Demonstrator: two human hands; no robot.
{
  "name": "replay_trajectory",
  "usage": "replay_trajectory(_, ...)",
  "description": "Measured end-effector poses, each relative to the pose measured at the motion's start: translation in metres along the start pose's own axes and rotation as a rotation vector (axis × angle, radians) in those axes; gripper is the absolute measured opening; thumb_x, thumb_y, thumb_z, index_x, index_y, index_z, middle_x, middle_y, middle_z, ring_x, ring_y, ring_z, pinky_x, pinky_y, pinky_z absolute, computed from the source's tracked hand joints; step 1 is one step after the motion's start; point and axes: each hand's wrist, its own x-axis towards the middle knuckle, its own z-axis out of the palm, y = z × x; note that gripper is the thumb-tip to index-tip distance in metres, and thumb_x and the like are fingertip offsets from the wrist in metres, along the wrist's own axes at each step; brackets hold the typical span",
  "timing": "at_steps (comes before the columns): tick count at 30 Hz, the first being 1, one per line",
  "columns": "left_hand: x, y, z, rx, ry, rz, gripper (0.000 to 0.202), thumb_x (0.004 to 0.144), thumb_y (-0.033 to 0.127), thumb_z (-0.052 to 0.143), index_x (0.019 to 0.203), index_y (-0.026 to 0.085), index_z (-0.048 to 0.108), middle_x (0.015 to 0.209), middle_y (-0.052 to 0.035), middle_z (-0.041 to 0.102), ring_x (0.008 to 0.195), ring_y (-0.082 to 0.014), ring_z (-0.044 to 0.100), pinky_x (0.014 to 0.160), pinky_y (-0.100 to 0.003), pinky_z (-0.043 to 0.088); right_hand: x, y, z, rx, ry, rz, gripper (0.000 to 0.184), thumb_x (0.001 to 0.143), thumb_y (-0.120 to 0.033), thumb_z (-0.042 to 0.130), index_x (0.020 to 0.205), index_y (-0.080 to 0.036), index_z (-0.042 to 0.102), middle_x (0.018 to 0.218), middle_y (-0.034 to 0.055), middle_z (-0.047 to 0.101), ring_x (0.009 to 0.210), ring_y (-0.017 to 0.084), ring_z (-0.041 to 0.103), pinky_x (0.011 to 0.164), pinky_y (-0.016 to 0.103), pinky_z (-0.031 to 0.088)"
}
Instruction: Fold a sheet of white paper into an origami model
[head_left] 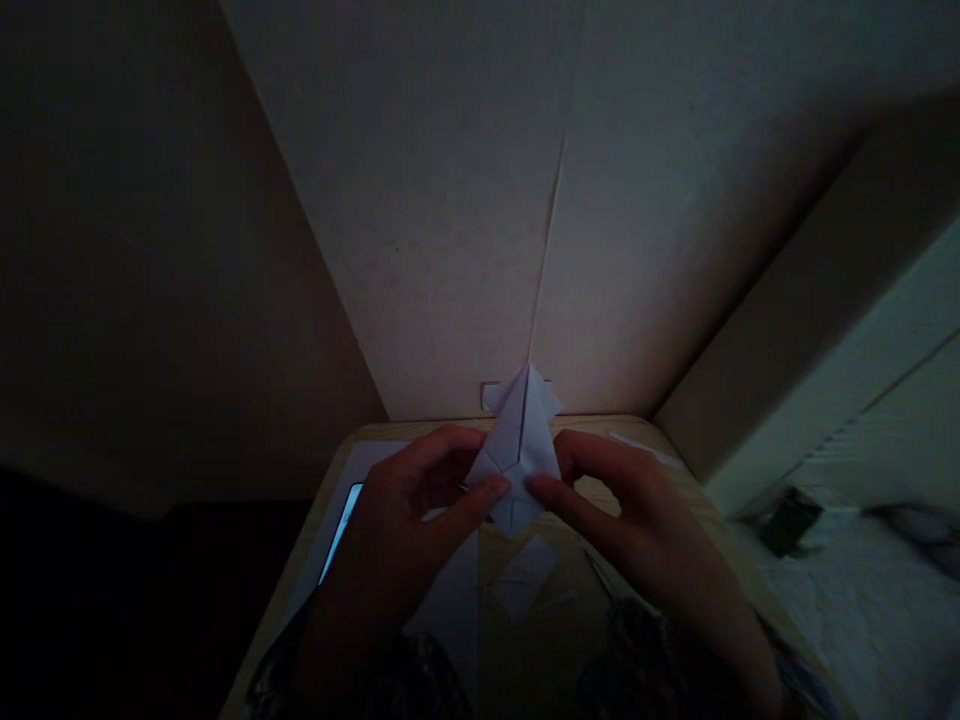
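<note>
Between my two hands, above the small wooden table, is a piece of folded white paper (517,440), its narrow point upward and a dark slit running down its middle. My left hand (435,490) pinches the lower left edge, thumb on the front face and fingers behind. On the opposite side, my right hand (607,490) grips the lower right edge in the same way. Both thumbs press near the creases at the bottom. The fingertips behind the paper are hidden.
On the wooden table (491,550) lie a small paper piece (526,577), a thin pointed tool (600,575) partly hidden by my sleeve, and a white sheet (457,610). A lit phone (341,530) rests at the left. A wall (450,250) with a socket (488,396) stands behind.
</note>
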Motion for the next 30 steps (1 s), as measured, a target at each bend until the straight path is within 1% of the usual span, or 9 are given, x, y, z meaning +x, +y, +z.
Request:
replay_trajectory(2, -0.002, 0.001, 0.002, -0.003, 0.051, -0.034, 0.019, 0.073, 0.021, 0.079, 0.092, 0.020, 0.074, 0.082, 0.0022, 0.079, 0.076, -0.0127, 0.073, 0.066, -0.017, 0.056, -0.001, -0.001, 0.000, 0.006, 0.004, -0.007, 0.029, 0.092, -0.032, 0.065, 0.067, -0.020, 0.059, 0.062, -0.0046, 0.060, 0.058, 0.010, 0.056, 0.056, 0.021, 0.043)
replay_trajectory(5, -0.005, 0.005, 0.006, -0.001, 0.121, -0.049, 0.020, 0.071, 0.019, 0.078, 0.091, 0.019, 0.072, 0.075, 0.0035, 0.075, 0.074, -0.0118, 0.071, 0.066, -0.017, 0.055, -0.003, -0.004, -0.001, 0.002, 0.004, -0.029, 0.028, 0.093, -0.031, 0.065, 0.068, -0.019, 0.058, 0.062, -0.0049, 0.060, 0.058, 0.010, 0.056, 0.057, 0.020, 0.042)
replay_trajectory(10, -0.007, 0.007, 0.008, 0.005, 0.140, -0.030, 0.018, 0.070, 0.019, 0.079, 0.087, 0.019, 0.072, 0.074, 0.0037, 0.074, 0.071, -0.0117, 0.070, 0.065, -0.017, 0.055, -0.003, -0.004, -0.002, -0.055, -0.039, -0.079, 0.028, 0.097, -0.032, 0.059, 0.072, -0.018, 0.060, 0.066, -0.0030, 0.062, 0.062, 0.011, 0.059, 0.059, 0.020, 0.044)
replay_trajectory(15, -0.008, 0.005, 0.008, 0.036, 0.168, 0.000, 0.017, 0.070, 0.020, 0.078, 0.086, 0.020, 0.071, 0.073, 0.0037, 0.074, 0.070, -0.0136, 0.072, 0.064, -0.020, 0.058, -0.005, -0.003, -0.001, -0.087, -0.062, -0.097, 0.041, 0.103, -0.041, 0.045, 0.073, -0.018, 0.060, 0.070, 0.0008, 0.064, 0.065, 0.013, 0.061, 0.061, 0.023, 0.045)
replay_trajectory(18, -0.009, 0.006, 0.009, 0.040, 0.168, 0.017, 0.014, 0.070, 0.019, 0.075, 0.084, 0.021, 0.071, 0.071, 0.0042, 0.074, 0.069, -0.0144, 0.072, 0.065, -0.022, 0.059, -0.006, -0.005, 0.000, -0.080, -0.062, -0.099, 0.042, 0.104, -0.039, 0.041, 0.073, -0.017, 0.060, 0.069, 0.0009, 0.063, 0.063, 0.013, 0.060, 0.059, 0.023, 0.045)
replay_trajectory(21, -0.010, 0.008, 0.010, 0.041, 0.169, 0.021, 0.012, 0.072, 0.019, 0.075, 0.083, 0.020, 0.072, 0.071, 0.0043, 0.075, 0.069, -0.0136, 0.072, 0.065, -0.020, 0.058, -0.006, -0.007, 0.000, -0.093, -0.054, -0.095, 0.041, 0.104, -0.036, 0.042, 0.073, -0.018, 0.060, 0.069, 0.0009, 0.063, 0.064, 0.014, 0.061, 0.060, 0.024, 0.045)
replay_trajectory(25, -0.010, 0.009, 0.011, 0.045, 0.180, 0.023, 0.013, 0.072, 0.018, 0.075, 0.084, 0.021, 0.073, 0.070, 0.0054, 0.075, 0.068, -0.0127, 0.073, 0.065, -0.019, 0.057, -0.005, -0.008, -0.001, -0.113, -0.037, -0.097, 0.041, 0.104, -0.036, 0.042, 0.071, -0.019, 0.060, 0.068, 0.0005, 0.064, 0.063, 0.014, 0.061, 0.059, 0.024, 0.045)
replay_trajectory(30, -0.008, 0.009, 0.011, 0.023, 0.172, 0.040, 0.016, 0.072, 0.016, 0.074, 0.083, 0.022, 0.065, 0.068, 0.0066, 0.072, 0.065, -0.0113, 0.072, 0.060, -0.017, 0.055, -0.005, -0.007, -0.002, -0.083, -0.042, -0.095, 0.032, 0.100, -0.036, 0.053, 0.075, -0.018, 0.063, 0.070, -0.0001, 0.066, 0.064, 0.012, 0.060, 0.060, 0.022, 0.045)
